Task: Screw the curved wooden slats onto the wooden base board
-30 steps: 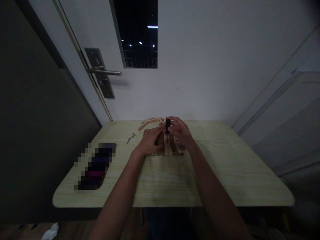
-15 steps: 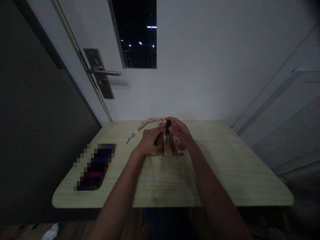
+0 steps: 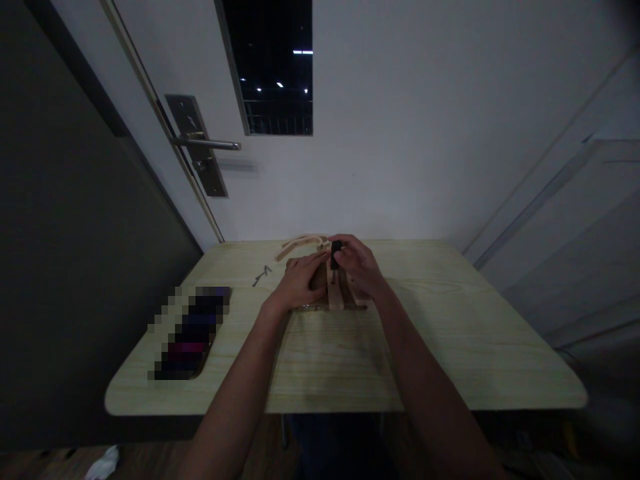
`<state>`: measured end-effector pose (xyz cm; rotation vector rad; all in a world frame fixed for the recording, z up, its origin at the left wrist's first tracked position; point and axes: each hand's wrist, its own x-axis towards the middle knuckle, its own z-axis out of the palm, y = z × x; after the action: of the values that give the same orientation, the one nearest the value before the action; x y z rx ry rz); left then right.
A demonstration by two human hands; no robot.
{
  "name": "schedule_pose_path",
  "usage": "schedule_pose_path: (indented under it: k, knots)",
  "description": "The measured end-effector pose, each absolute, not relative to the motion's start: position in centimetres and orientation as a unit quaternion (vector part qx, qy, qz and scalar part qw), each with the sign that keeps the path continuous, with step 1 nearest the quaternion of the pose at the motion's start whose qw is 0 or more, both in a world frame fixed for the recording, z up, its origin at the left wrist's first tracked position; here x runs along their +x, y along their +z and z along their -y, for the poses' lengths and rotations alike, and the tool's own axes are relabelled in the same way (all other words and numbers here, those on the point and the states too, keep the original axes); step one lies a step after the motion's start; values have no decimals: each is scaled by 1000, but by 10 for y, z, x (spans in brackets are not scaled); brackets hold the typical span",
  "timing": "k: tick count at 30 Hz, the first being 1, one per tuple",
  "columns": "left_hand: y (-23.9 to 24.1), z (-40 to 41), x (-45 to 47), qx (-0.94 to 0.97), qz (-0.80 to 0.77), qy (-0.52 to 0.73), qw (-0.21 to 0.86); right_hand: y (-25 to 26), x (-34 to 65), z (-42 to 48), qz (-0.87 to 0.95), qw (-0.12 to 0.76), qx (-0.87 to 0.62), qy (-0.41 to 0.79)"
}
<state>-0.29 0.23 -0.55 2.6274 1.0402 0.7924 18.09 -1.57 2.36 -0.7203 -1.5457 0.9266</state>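
My right hand is closed around the black handle of a screwdriver. The tool stands nearly upright, its shaft pointing down at a pale wooden strip. That strip lies across a darker brown wooden board, with another pale strip beside it under my right hand. My left hand grips the board's left part, its thumb on the near side and its fingers reaching toward the screwdriver. Both hands hide much of the board, and the exact spot where the tip meets the wood is too dim to make out.
A curved pale wooden piece lies behind my left hand. Several screws rest to the left on the light wood-grain table. A pixelated dark flat object sits at the table's left side. A white door stands directly behind.
My right hand and fingers have shifted slightly around the screwdriver handle. The left hand and the board hold their places.
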Motion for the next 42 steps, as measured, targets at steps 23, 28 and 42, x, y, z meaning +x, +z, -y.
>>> schedule_pose_path:
  k: [23, 28, 42]
  knots:
    - [-7, -3, -4, 887, -349, 280, 113, 22, 187, 12, 639, 562, -256, 458]
    - [-7, -3, -3, 889, -341, 284, 110, 21, 184, 11, 632, 584, -272, 430]
    - [-6, -2, -3, 885, -351, 285, 112, 23, 184, 13, 640, 575, -273, 431]
